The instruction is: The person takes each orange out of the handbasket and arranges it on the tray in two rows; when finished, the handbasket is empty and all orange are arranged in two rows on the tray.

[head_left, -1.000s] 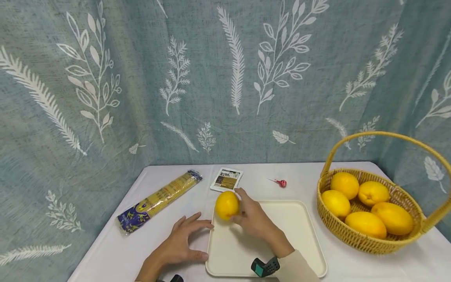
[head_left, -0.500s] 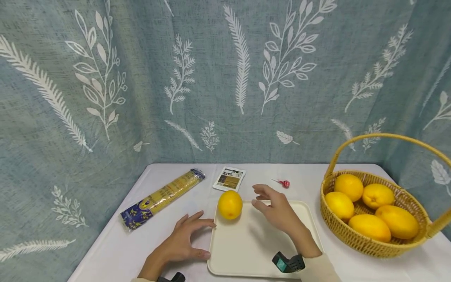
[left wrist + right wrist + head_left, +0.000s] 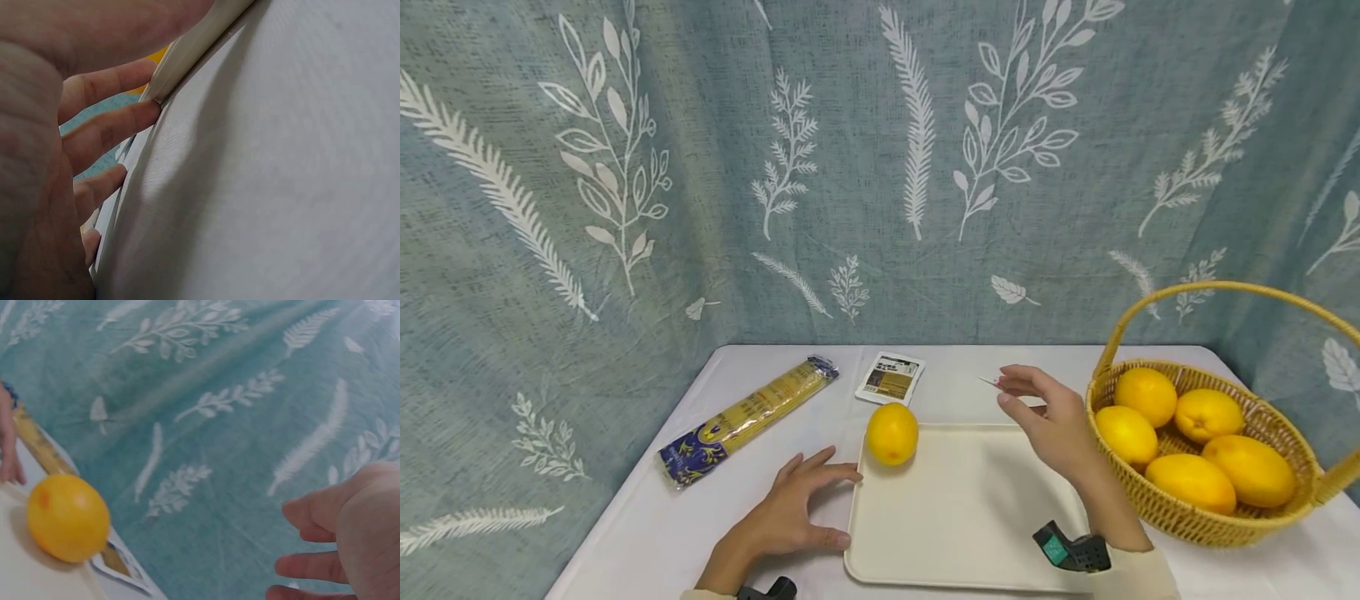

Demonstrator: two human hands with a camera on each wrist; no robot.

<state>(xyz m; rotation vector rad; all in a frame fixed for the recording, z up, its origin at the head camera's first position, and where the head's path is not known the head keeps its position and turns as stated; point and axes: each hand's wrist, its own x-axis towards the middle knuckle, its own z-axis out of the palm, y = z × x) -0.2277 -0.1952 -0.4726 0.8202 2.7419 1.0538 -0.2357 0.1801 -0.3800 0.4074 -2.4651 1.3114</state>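
One fruit (image 3: pixel 892 434) sits in the far left corner of the tray (image 3: pixel 955 517) — probably firm, smooth, ready to roll, best held round its sides — while the left hand (image 3: pixel 786 512), fingers spread, touches the rim and the right hand (image 3: pixel 1058 427) hovers loosely, holding nothing.

A round, glossy orange-yellow fruit (image 3: pixel 892 434) is seated in the far left corner of a shallow cream tray (image 3: pixel 955 533), which is laid flat on the worktop (image 3: pixel 655 542) and shaped as a rectangle with rounded corners. To the tray's right, five similar fruits (image 3: pixel 1190 483) are held in a woven tan basket (image 3: pixel 1202 530), set upright beneath its tall arched handle.
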